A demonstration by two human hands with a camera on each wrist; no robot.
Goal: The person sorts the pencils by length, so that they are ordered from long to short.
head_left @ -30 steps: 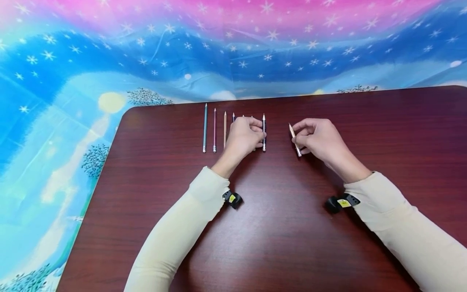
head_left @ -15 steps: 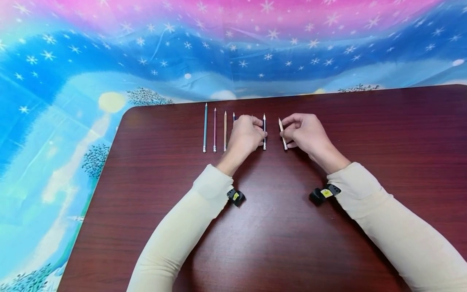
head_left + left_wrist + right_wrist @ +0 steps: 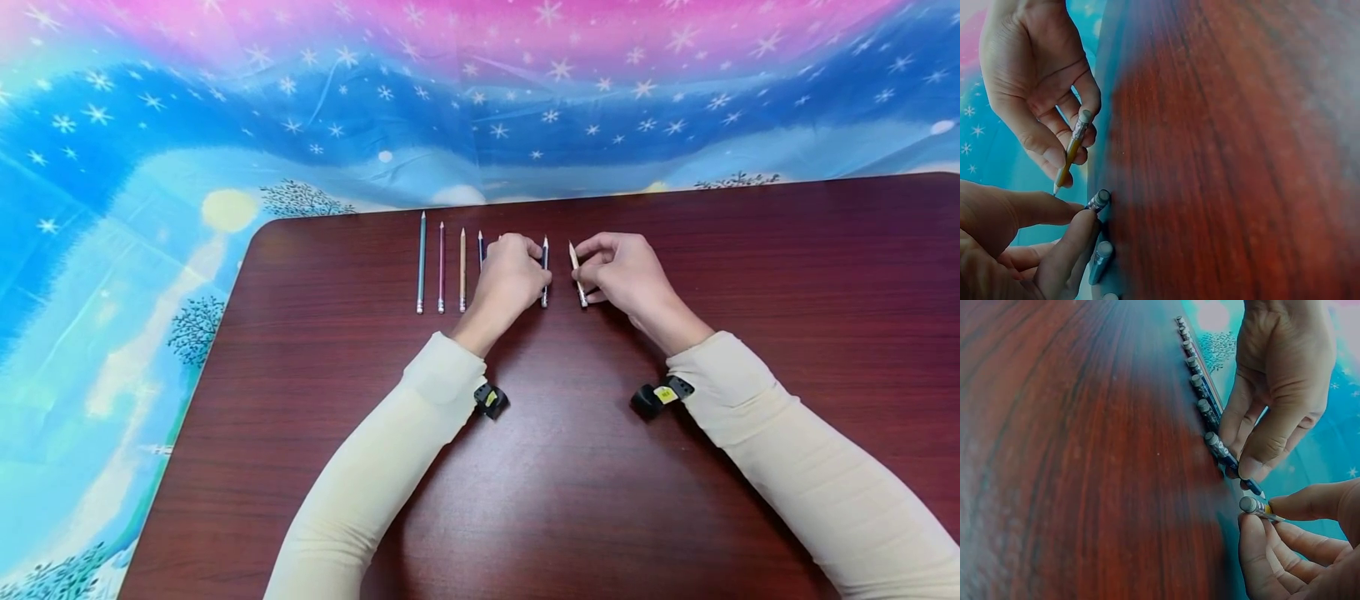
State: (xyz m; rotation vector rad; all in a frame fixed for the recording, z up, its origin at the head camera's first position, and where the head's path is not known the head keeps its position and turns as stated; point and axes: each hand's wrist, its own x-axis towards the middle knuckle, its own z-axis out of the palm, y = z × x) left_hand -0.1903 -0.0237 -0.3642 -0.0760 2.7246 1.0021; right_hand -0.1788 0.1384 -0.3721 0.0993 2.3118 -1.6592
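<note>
In the head view my left hand (image 3: pixel 510 279) pinches a dark blue pencil (image 3: pixel 545 295) near the back of the table, its tip pointing away from me. Across a narrow gap, my right hand (image 3: pixel 622 271) holds a yellow pencil (image 3: pixel 581 292) between thumb and fingers, slightly slanted. Both pencils have metal-banded eraser ends facing me. Left of my left hand lies a row: a teal pencil (image 3: pixel 422 262), a maroon pencil (image 3: pixel 442 267), a tan pencil (image 3: pixel 462 271) and another dark pencil (image 3: pixel 481 240). That hand partly hides the row's right end.
The right wrist view shows several eraser ends lined up, including one dark pencil (image 3: pixel 1207 411) beside the held one. Dark red wood grain covers the table (image 3: pixel 570 500). Behind its back edge hangs a blue and pink snowflake cloth (image 3: pixel 480 100).
My right hand has moved left with the yellow pencil, closer to the dark blue one, and the pencil is more upright in view. My left hand has shifted slightly right.
</note>
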